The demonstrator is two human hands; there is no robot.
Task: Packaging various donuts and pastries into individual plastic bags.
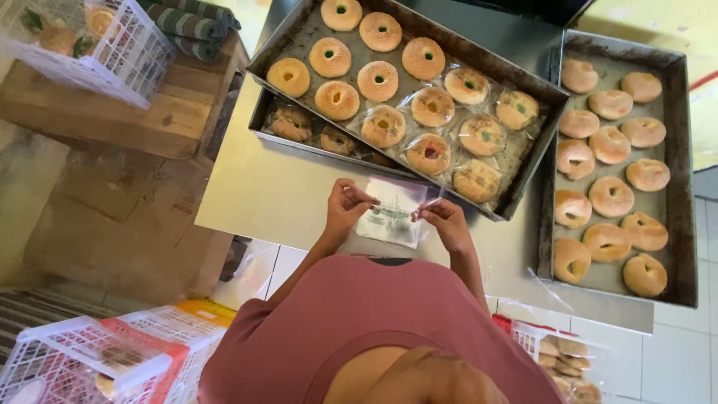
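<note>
The left hand (pixel 345 206) and the right hand (pixel 447 221) each pinch a top corner of a small clear plastic bag with a green print (pixel 392 212), fingers closed on the thin, crinkly film and holding it just above the smooth steel tabletop (pixel 262 187), near its front edge. Just beyond the bag, the corner of a dark, scuffed rectangular metal tray (pixel 299 34) overhangs a second tray beneath it; it carries round, golden ring-shaped buns, some bare, some wrapped in glossy plastic (pixel 432 153). To the right lies another dark metal tray (pixel 679 179) of plain matte buns, close beside the first. Bare tabletop stays open to the left of the hands. White plastic lattice baskets (pixel 90 359) stand on the floor below.
</note>
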